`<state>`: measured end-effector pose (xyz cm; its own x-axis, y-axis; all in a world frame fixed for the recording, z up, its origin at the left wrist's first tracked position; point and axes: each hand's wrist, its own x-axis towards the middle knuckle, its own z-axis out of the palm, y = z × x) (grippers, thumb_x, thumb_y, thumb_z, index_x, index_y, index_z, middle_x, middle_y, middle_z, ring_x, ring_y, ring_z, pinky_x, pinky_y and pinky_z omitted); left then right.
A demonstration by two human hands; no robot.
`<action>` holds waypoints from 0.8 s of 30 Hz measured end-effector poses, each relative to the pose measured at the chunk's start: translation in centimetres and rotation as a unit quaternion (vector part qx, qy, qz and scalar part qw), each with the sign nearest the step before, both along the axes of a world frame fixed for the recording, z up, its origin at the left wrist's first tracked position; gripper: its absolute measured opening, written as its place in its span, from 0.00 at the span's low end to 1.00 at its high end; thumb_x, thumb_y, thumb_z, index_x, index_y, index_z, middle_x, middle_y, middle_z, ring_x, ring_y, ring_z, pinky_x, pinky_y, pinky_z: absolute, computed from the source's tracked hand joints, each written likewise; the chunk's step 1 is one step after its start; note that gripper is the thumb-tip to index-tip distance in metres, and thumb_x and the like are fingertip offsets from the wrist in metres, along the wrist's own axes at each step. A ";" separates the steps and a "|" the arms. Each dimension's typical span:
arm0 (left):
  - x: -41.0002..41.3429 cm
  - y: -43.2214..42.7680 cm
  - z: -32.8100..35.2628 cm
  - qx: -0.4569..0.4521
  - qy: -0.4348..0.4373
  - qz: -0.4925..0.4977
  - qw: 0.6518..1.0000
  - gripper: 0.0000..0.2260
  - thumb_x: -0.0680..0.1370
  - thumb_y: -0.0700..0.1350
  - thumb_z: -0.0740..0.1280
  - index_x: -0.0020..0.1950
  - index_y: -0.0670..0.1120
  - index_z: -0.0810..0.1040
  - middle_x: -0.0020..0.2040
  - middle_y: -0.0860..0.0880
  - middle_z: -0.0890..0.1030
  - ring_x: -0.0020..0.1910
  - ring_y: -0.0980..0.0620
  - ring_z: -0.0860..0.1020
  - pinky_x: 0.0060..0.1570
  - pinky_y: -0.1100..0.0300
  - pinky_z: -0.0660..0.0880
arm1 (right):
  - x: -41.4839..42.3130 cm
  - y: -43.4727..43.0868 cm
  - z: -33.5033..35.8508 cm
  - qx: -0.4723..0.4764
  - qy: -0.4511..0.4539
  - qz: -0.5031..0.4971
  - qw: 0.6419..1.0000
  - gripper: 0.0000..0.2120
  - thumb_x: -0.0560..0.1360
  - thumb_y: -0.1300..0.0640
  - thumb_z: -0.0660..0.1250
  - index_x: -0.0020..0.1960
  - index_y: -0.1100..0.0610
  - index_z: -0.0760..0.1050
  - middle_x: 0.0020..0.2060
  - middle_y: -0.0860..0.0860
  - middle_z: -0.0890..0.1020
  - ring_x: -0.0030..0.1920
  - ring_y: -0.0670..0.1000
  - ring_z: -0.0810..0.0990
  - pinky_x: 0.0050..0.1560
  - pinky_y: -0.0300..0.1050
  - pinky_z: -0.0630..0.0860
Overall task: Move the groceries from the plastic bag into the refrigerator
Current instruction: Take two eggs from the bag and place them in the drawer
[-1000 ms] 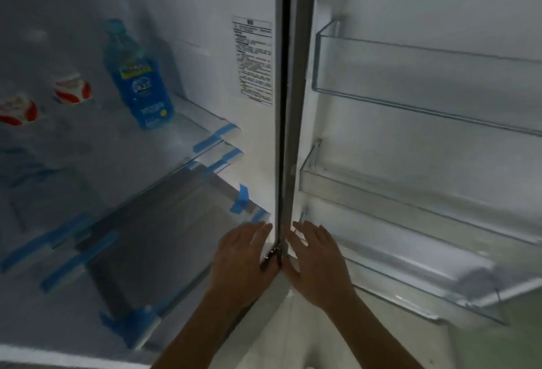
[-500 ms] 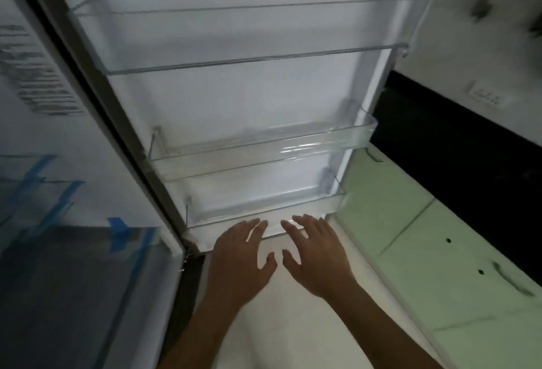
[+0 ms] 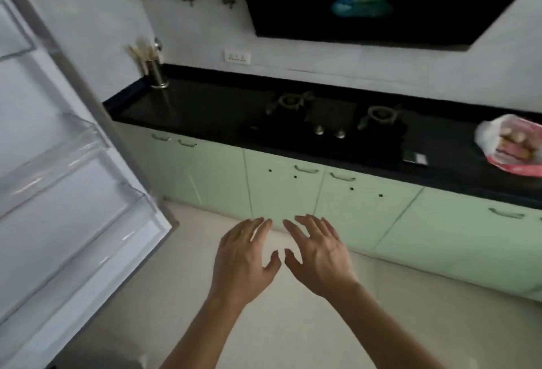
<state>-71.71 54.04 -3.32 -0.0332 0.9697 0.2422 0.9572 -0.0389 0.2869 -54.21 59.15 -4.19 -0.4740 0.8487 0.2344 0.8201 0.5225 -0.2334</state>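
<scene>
Hands (image 3: 283, 257) empty, plastic bag (image 3: 511, 145) on counter (image 3: 205, 110), no legible txt

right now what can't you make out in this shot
- Plastic bag, head view: cut off by the right edge; its contents are blurred.
- Refrigerator door, head view: cut off by the left edge; the refrigerator's interior is out of frame.
- Holder on the counter: contents blurred.
</scene>
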 end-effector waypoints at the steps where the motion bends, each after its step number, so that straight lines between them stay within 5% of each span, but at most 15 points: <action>1: 1.7 0.2 0.0 -0.008 -0.002 -0.018 1.000 0.26 0.73 0.58 0.61 0.69 0.50 0.74 0.65 0.52 0.78 0.64 0.49 0.76 0.63 0.52 0.74 | 1.8 -0.6 -0.2 -0.001 0.002 -0.014 1.000 0.25 0.73 0.43 0.61 0.67 0.51 0.75 0.62 0.53 0.80 0.64 0.57 0.77 0.67 0.56 0.74; 13: 26.8 -1.4 -0.8 -0.034 0.025 -0.266 0.963 0.27 0.72 0.59 0.60 0.68 0.49 0.75 0.64 0.52 0.79 0.64 0.51 0.76 0.63 0.55 0.74 | 27.0 -11.3 -1.4 -0.001 0.019 -0.258 0.966 0.25 0.73 0.44 0.64 0.67 0.52 0.74 0.61 0.53 0.79 0.63 0.57 0.77 0.67 0.55 0.73; 24: 38.6 -3.4 -0.7 -0.037 0.061 -0.393 0.917 0.27 0.72 0.58 0.60 0.69 0.49 0.75 0.65 0.51 0.79 0.64 0.50 0.76 0.62 0.53 0.74 | 37.3 -17.1 -1.8 0.002 0.029 -0.392 0.919 0.26 0.73 0.43 0.65 0.69 0.52 0.74 0.62 0.54 0.80 0.64 0.57 0.76 0.67 0.56 0.72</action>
